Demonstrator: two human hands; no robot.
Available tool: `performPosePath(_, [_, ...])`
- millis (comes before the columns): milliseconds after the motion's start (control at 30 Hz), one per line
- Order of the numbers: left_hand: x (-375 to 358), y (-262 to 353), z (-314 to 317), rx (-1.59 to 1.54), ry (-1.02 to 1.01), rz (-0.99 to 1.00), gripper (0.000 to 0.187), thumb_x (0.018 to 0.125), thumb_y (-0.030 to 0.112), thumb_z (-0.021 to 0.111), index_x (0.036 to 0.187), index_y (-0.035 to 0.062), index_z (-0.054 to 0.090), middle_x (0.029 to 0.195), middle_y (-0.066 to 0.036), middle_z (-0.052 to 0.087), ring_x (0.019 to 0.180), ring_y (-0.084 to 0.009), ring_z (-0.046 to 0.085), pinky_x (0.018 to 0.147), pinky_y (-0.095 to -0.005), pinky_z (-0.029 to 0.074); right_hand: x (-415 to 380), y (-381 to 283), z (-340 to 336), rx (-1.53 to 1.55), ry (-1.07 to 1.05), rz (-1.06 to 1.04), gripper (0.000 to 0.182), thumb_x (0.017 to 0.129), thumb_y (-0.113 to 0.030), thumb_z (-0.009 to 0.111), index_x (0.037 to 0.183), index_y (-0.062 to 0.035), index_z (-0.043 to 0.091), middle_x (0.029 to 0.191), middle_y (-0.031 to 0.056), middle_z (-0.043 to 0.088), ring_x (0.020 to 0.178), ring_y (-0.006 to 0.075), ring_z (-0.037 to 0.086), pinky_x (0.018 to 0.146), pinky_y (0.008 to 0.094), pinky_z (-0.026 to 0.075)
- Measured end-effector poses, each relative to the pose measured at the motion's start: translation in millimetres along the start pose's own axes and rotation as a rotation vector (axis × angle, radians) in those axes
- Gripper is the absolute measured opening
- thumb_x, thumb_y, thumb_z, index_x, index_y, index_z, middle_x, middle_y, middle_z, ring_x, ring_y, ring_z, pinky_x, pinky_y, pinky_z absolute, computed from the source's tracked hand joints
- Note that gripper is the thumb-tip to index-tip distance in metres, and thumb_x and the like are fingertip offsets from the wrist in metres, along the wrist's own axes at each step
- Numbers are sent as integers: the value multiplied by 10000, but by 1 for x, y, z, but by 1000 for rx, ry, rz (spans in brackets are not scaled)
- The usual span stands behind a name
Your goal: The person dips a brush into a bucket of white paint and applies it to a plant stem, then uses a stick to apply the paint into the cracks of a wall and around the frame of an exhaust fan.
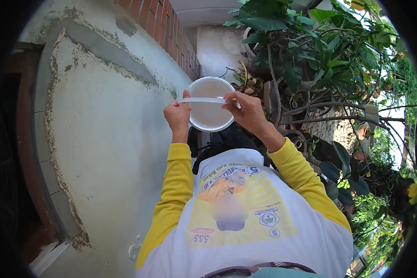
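The strip (204, 100) is what both hands share: a narrow white band whose long axis runs left to right, nearly level, across the mouth of the bucket (211, 116), a little beyond the middle as seen from the body. The left hand (178, 116) is at its left end, fingers curled in and gripping it just at the bucket's left edge, one digit pointing up past the band. The right hand (248, 111) comes from the other side and pinches the right end between thumb and fingers, over the right part of the rim, so neither hand is nearer than the other: the strip lies directly between them, in the grasp of each. Its line is thus set by the pair, and how it sits against the rim looks to depend on both ends together. The bucket is round and white, in front of the body, its mouth facing up toward the camera; whether the strip is joined to it cannot be told, nor whether the pale inside is liquid or bare bottom. What bears the bucket is hidden. The wall (111, 139) stands left of the left hand, and plants (319, 69) fill the right side, beyond the right hand.
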State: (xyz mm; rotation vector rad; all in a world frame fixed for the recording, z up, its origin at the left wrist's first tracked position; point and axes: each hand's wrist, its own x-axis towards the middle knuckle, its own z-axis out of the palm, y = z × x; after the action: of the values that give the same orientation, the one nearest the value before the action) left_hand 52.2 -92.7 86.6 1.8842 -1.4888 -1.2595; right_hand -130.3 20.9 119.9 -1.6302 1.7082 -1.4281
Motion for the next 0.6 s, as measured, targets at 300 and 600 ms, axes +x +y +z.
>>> performPosePath(300, [-32,15,22,-1252,-310,-302,321,939,186,463,1188,-13,498,989,-120,627,852,-205,631,841,-360,489,-43,-2,31,-77,99,-32,219,759,-5,697,937,-28,572,763,123,615,673,292,619,578,353,491])
performPosePath(600, [-56,29,9,-1327,-576,-257,327,960,154,334,1195,0,501,712,-7,419,571,-98,354,566,-268,338,-59,-5,15,-2,68,-5,178,790,0,666,952,-8,594,967,130,659,742,289,628,637,336,513])
